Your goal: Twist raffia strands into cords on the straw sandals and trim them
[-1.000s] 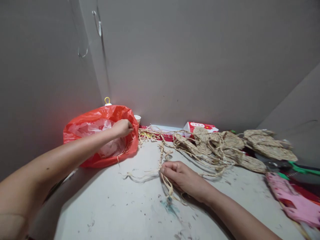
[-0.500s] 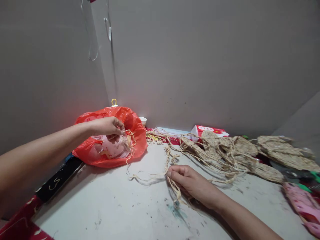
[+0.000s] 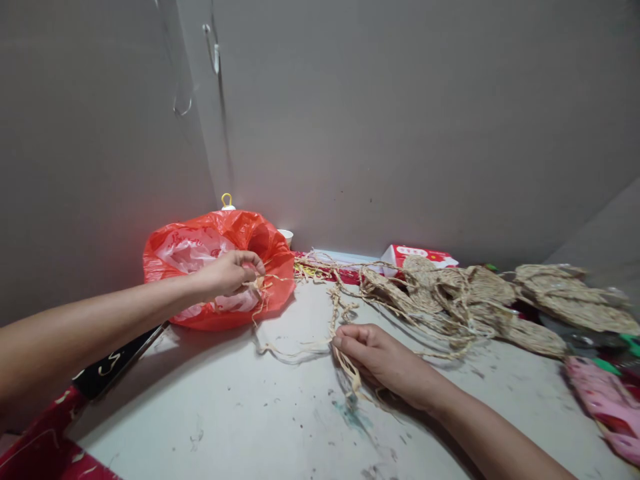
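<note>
Over the mouth of a red plastic bag, my left hand is closed, fingertips pinched on pale straw-like fibre strands beside the bag's inner wall. My right hand is closed around a braided straw cord at the middle of the table, thumb on top. Loose fibre ends hang below that grip toward me. One thin strand runs left from the cord and curves up toward the bag. Whitish clear plastic lies inside the bag.
Coiled straw-rope pieces lie along the back right, in front of a red-and-white tissue pack. A paper cup stands behind the bag. Pink slotted item lies at the right edge. Grey walls enclose the white table.
My left hand lifted from the bag's right inner wall, moved back left, then reached slightly right and lower with strands. My right hand keeps its hold on the cord. The view shifted a little.
</note>
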Demonstrator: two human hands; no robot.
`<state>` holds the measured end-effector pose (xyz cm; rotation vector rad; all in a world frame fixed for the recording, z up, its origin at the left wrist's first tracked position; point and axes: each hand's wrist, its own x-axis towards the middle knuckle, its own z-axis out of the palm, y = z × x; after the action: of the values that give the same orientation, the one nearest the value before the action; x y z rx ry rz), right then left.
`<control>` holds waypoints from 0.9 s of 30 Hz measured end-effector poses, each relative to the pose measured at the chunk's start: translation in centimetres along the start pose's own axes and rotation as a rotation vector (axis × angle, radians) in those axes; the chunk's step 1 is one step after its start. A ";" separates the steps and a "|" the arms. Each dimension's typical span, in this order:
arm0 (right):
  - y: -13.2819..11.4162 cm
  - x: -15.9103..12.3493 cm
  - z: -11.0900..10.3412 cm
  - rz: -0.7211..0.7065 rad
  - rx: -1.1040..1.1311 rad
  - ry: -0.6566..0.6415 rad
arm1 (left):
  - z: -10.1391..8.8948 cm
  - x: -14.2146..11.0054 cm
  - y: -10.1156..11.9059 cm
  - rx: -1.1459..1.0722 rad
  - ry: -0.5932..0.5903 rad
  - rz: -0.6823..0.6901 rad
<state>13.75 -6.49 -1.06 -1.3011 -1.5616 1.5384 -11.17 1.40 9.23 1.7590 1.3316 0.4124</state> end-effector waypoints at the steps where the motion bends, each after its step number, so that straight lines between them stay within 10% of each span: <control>1: 0.0 0.0 0.0 0.004 -0.001 0.002 | 0.4 -0.1 -0.3 0.027 -0.029 -0.011; 7: -0.1 -0.1 0.1 0.001 0.001 0.025 | 2.7 -3.1 -1.3 0.537 -0.388 -0.004; 14: -0.1 -0.2 0.1 0.022 0.014 0.041 | 4.4 -5.4 -1.1 0.853 -0.087 0.566; 20: -0.3 -0.3 0.1 0.025 0.019 0.032 | 5.5 -5.6 -1.3 0.993 -0.296 0.945; 27: 0.0 -0.2 -0.1 0.018 0.039 0.015 | 6.1 -3.7 -3.1 0.990 -0.375 1.010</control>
<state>13.91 -6.65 -1.04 -1.3059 -1.5073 1.5583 -10.19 -4.36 4.19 3.0932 0.2261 -0.1229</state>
